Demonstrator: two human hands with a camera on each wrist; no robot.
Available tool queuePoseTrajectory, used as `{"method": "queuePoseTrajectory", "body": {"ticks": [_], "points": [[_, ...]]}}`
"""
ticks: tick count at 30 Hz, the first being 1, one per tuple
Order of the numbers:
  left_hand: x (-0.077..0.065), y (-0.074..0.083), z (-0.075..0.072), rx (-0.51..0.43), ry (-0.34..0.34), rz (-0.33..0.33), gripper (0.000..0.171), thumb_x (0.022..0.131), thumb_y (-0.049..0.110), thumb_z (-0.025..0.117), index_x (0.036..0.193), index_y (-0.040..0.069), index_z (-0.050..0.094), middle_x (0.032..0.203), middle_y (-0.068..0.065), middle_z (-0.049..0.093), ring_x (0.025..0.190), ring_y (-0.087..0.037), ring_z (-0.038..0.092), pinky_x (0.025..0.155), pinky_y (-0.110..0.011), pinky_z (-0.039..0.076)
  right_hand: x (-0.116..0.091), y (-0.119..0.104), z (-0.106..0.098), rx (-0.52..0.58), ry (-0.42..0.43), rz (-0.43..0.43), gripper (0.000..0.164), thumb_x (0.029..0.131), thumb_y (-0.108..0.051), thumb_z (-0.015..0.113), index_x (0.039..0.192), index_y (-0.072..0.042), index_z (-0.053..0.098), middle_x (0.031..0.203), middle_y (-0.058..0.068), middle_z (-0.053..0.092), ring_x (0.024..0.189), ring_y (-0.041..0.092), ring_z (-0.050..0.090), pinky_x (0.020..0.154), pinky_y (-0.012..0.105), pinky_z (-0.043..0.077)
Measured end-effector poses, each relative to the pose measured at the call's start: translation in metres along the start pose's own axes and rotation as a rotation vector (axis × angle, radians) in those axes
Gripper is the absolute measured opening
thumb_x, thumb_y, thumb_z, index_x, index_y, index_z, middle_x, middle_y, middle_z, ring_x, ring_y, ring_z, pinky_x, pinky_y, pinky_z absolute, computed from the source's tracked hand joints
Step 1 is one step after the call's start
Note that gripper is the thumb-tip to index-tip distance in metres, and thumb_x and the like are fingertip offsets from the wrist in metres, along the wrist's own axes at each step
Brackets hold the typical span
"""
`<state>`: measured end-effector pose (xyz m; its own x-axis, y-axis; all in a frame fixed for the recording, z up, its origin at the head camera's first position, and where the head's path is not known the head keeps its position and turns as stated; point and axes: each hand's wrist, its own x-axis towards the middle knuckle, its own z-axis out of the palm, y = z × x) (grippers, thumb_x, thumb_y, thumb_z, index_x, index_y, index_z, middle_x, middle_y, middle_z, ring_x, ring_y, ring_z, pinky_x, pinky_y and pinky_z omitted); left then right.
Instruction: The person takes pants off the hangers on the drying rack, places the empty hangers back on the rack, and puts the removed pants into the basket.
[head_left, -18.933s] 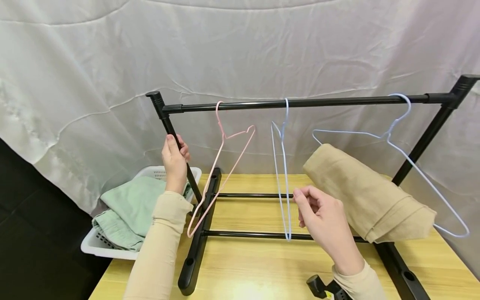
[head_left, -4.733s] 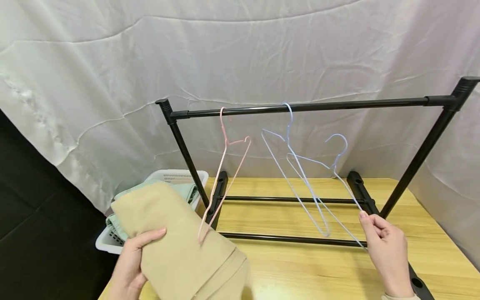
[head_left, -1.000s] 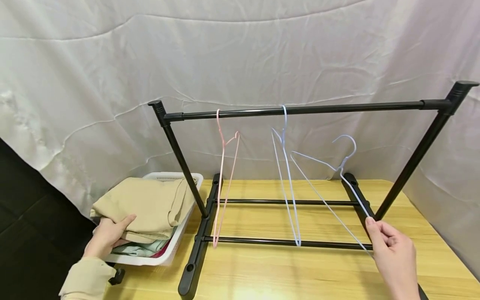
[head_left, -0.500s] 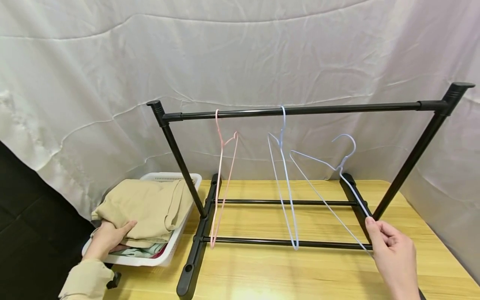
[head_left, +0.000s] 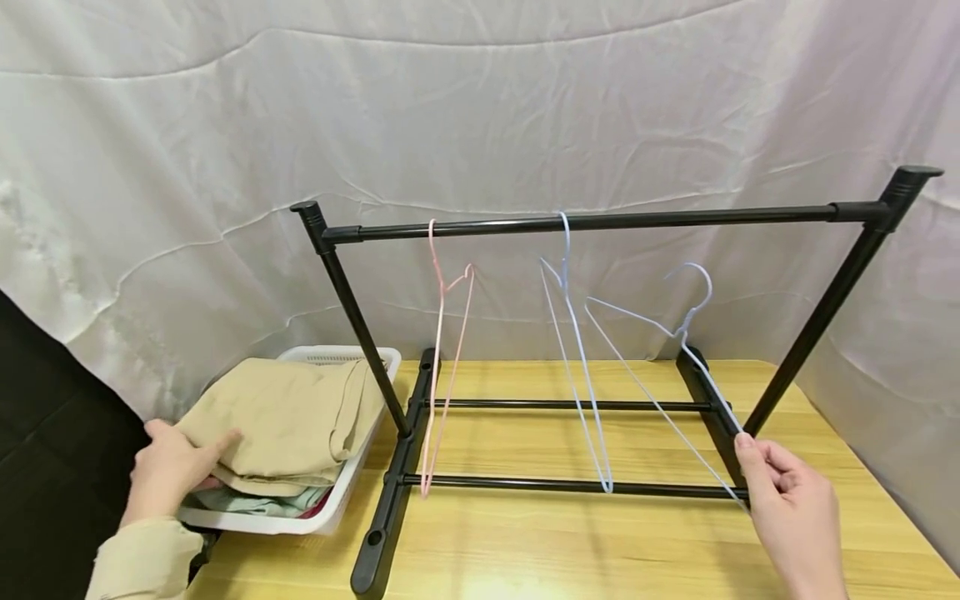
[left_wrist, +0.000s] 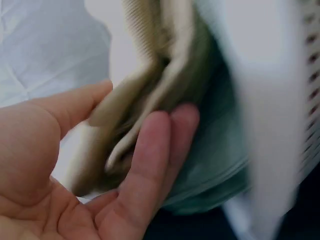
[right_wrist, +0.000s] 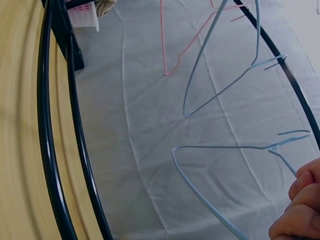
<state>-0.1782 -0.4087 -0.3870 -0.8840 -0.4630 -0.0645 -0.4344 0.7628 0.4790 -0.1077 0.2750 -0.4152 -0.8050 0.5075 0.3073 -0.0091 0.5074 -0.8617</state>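
A folded beige garment (head_left: 281,412) lies on top of green cloth (head_left: 255,502) in a white basket (head_left: 330,518) at the left. My left hand (head_left: 168,471) is at the garment's left edge, its thumb over the top and fingers spread. The left wrist view shows fairly straight fingers (left_wrist: 152,145) along the folded layers. Over at the right, my right hand (head_left: 798,504) pinches one side of a blue wire hanger (head_left: 637,314), whose hook stands free below the rail. A second blue hanger (head_left: 577,342) and a pink hanger (head_left: 441,317) hang on the black rail (head_left: 660,218).
The black rack's left foot (head_left: 382,533) stands beside the basket on the wooden table (head_left: 525,542). Two low crossbars (head_left: 525,483) join its feet. A pale curtain (head_left: 480,108) hangs close behind, and dark cloth (head_left: 52,467) lies at the far left.
Earlier the beige garment hung on the right-hand blue hanger; that hanger has come off the rail and the garment now lies in the basket. My left hand has just drawn back leftward.
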Motion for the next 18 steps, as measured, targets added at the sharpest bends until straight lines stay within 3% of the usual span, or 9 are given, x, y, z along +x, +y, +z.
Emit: {"method": "queuePoseTrajectory", "body": {"ticks": [4,8,11,13,16,18], "points": [[-0.008,0.010,-0.018,0.016,0.086,0.010,0.096,0.099,0.057,0.065,0.135,-0.022,0.023,0.105,-0.054,0.061,0.112,-0.079,0.046,0.088,-0.075,0.046,0.000,-0.003,-0.003,-0.009,0.000,0.003,0.032,0.107,-0.033,0.067,0.078,-0.022,0.071,0.051,-0.023,0.057,0.056,0.003,0.044,0.050,0.028,0.030],[-0.019,0.029,-0.027,0.049,0.201,0.078,0.083,0.101,0.055,0.061,0.131,-0.017,0.036,0.125,-0.059,0.048,0.108,-0.076,0.049,0.075,-0.073,0.047,-0.001,-0.007,-0.006,-0.014,0.008,0.002,0.029,0.107,-0.032,0.066,0.082,-0.022,0.073,0.061,-0.032,0.064,0.065,-0.005,0.050,0.057,0.019,0.035],[-0.024,0.049,-0.026,0.023,0.296,0.215,0.072,0.104,0.053,0.059,0.133,-0.012,0.047,0.123,-0.047,0.060,0.108,-0.070,0.055,0.077,-0.072,0.047,-0.003,-0.013,-0.009,0.012,0.017,0.017,0.029,0.108,-0.031,0.065,0.080,-0.023,0.070,0.053,-0.024,0.056,0.059,0.000,0.047,0.054,0.023,0.032],[-0.026,0.066,-0.022,-0.031,0.317,0.335,0.065,0.107,0.051,0.056,0.134,-0.008,0.054,0.121,-0.039,0.067,0.110,-0.064,0.061,0.084,-0.070,0.048,-0.004,-0.018,-0.010,0.032,0.021,0.028,0.031,0.108,-0.030,0.065,0.079,-0.023,0.068,0.050,-0.016,0.049,0.055,0.007,0.042,0.052,0.030,0.028],[-0.025,0.095,-0.014,-0.160,0.293,0.498,0.056,0.112,0.048,0.048,0.135,-0.002,0.059,0.120,-0.030,0.075,0.113,-0.053,0.068,0.093,-0.061,0.050,-0.005,-0.025,-0.013,0.050,0.021,0.037,0.032,0.109,-0.030,0.063,0.078,-0.024,0.066,0.051,-0.010,0.042,0.051,0.012,0.037,0.050,0.034,0.025],[-0.023,0.117,-0.007,-0.260,0.263,0.548,0.054,0.115,0.048,0.041,0.137,0.002,0.060,0.125,-0.026,0.075,0.119,-0.046,0.069,0.099,-0.053,0.049,-0.004,-0.031,-0.014,0.047,0.026,0.032,0.032,0.110,-0.030,0.061,0.079,-0.023,0.065,0.052,-0.010,0.042,0.051,0.012,0.037,0.051,0.034,0.025]]}}
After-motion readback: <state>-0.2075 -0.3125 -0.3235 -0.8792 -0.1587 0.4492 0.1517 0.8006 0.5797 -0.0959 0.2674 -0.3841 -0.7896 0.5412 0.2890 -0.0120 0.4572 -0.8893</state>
